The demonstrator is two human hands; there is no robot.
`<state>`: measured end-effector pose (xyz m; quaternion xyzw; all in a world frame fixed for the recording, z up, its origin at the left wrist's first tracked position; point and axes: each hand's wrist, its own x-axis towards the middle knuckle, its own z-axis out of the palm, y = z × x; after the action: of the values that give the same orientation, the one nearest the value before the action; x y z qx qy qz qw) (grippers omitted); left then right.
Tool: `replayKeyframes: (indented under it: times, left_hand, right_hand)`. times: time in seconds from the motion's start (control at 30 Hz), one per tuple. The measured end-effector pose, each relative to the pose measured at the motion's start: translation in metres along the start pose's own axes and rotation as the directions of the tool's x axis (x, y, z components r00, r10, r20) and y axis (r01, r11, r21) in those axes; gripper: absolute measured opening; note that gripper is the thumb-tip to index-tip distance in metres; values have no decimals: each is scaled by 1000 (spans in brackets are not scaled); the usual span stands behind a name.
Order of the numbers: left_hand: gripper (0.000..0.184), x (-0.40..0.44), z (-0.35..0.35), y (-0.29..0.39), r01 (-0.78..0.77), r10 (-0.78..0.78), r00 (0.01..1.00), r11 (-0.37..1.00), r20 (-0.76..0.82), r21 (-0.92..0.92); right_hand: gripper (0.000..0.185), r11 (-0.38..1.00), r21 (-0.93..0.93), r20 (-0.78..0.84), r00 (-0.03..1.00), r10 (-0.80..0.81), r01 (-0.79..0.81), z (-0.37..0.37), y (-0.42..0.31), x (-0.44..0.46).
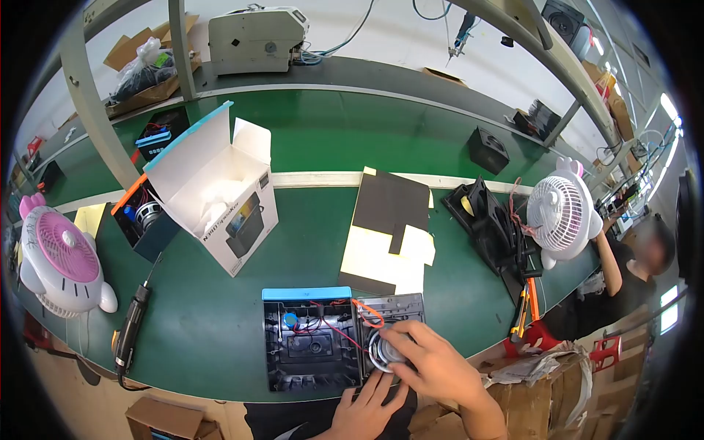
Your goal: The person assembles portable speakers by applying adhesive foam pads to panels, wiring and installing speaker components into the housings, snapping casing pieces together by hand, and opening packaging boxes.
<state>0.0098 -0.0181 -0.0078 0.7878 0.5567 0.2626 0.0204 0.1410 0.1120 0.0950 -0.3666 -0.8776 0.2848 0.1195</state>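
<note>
An opened black speaker housing (312, 348) with a blue edge lies at the front of the green table, red wires and a small blue part inside. Beside it on the right is its black panel (400, 304), with a round silver speaker driver (383, 350) on it. My right hand (433, 363) has its fingers bent around the driver's right and upper side, gripping it. Just below, my left hand (367, 411) rests with its fingers spread at the lower edge of the panel. An orange wire loop (369, 312) lies above the driver.
An open white box (238, 198) and an electric screwdriver (132, 326) are to the left. White fans (62, 253) (561, 213) stand at both sides. Black and yellow sheets (389, 227) lie mid-table, black parts (488, 227) to their right. A co-worker (616, 286) sits far right.
</note>
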Motion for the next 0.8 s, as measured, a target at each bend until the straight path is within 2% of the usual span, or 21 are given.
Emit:
replayKeyframes:
  times: [0.07,0.17,0.27,0.37,0.47,0.57,0.7,0.8]
  left_hand:
    - [37,0,0,0,-1,1,1000,1000,-4,9]
    - [37,0,0,-2,-5,5,1000,1000,0,11]
    - [38,-3,3,-1,0,0,1000,1000,1,13]
    - [39,-3,2,0,5,-5,1000,1000,6,10]
    - [39,-3,2,-1,3,-3,1000,1000,31,11]
    - [40,-7,8,0,3,-3,999,1000,40,11]
    - [41,-2,0,-4,-11,10,1000,1000,21,16]
    - [40,-2,0,-5,-13,13,1000,1000,20,9]
  right_hand:
    - [52,1000,10,0,1000,9,-9,1,3,5]
    - [51,995,83,103,993,53,-61,-7,7,7]
    - [50,996,82,4,1000,25,-26,-6,5,5]
    - [50,997,-81,-170,985,-23,9,-6,-3,0]
    - [52,997,76,-39,999,-26,29,-16,3,-7]
    - [53,995,93,69,997,-40,34,-7,7,-4]
    - [49,999,39,5,999,-35,35,-1,17,7]
    - [48,1000,22,24,1000,-10,10,-1,12,8]
